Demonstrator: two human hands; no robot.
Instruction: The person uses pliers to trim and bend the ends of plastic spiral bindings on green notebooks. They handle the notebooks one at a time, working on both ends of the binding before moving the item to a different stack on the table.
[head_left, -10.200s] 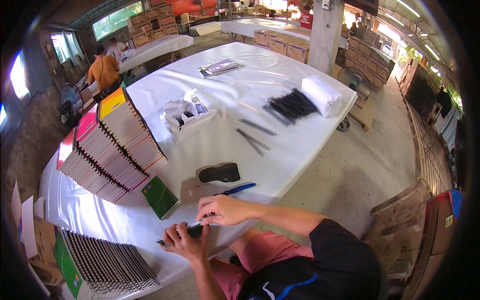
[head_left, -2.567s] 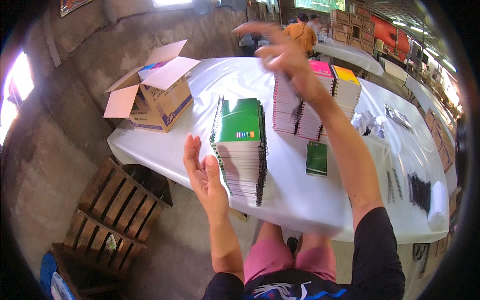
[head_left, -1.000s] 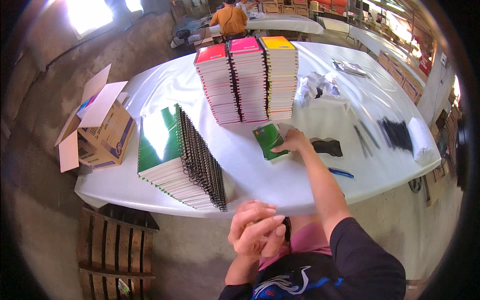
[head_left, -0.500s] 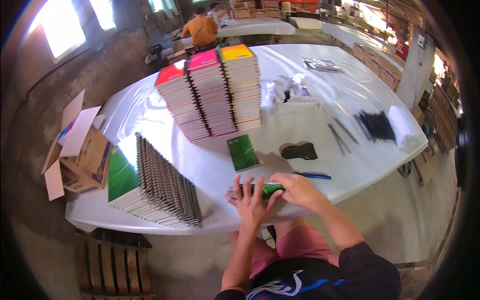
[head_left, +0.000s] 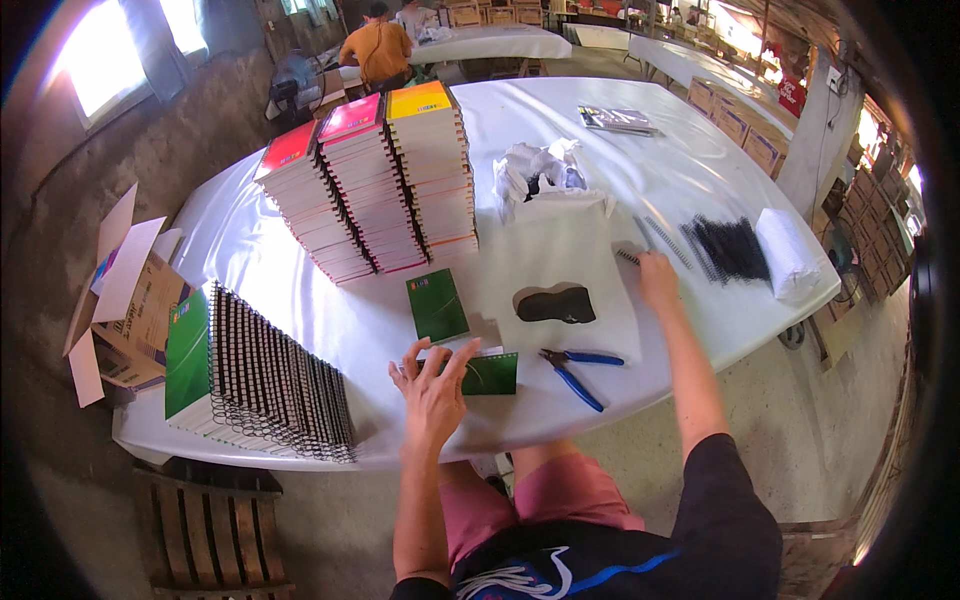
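Note:
Fingers spread, my left hand (head_left: 430, 390) rests over the left part of a small green notebook (head_left: 495, 374) lying near the table's front edge. Out to the right, my right hand (head_left: 657, 282) pinches the end of a black spiral binding coil (head_left: 627, 257) on the table. A second coil (head_left: 668, 243) lies just beyond it. Blue-handled cutting pliers (head_left: 583, 374) lie with their handles apart, right of the notebook. Above them sits a flat black object (head_left: 556, 305) of a kind I cannot make out. Another green notebook (head_left: 437, 305) lies flat beyond my left hand.
Tall notebook stacks with red (head_left: 288, 150), pink (head_left: 352, 118) and yellow (head_left: 420, 100) covers stand behind. A slanting row of coil-bound green notebooks (head_left: 275, 370) is at left, by an open carton (head_left: 140, 320). At right are piled black coils (head_left: 730, 250) and a white roll (head_left: 787, 255).
My right hand has left the notebook and reached right to a coil. The notebook now lies flatter under my left hand, whose fingers stay spread. The pliers' handles are farther apart.

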